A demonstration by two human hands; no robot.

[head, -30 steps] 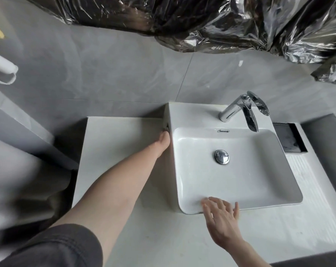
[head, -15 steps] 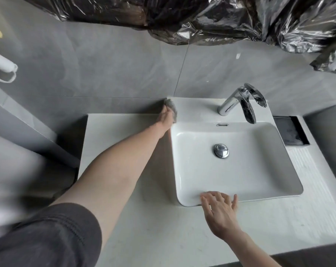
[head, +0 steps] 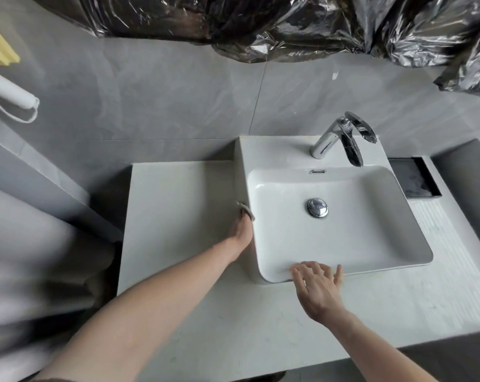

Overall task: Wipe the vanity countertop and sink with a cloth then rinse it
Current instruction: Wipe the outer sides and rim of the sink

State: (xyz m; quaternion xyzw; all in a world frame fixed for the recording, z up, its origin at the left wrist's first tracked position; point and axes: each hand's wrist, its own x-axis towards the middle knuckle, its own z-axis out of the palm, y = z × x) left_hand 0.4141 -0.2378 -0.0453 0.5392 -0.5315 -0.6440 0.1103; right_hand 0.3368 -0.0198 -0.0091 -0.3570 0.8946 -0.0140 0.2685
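Note:
A white rectangular sink [head: 371,244] stands on a pale vanity countertop [head: 178,202]. My left hand [head: 243,230] presses a small grey cloth [head: 246,212] against the sink's left outer wall, about halfway along it; most of the cloth is hidden under my fingers. My right hand [head: 317,288] lies flat with fingers spread on the sink's front rim, holding nothing. A chrome tap [head: 340,139] stands on the back ledge, and a chrome drain plug [head: 318,207] sits in the basin.
A black tray [head: 413,177] sits right of the sink against the grey tiled wall. Crinkled silver-black plastic sheeting [head: 288,23] hangs above. A white handle with a cord [head: 10,92] juts in at the left. The countertop's right part is ribbed [head: 448,244].
My left hand with the cloth went up to the sink's back left corner, then slid back toward me along the left wall. My right hand stayed on the front rim.

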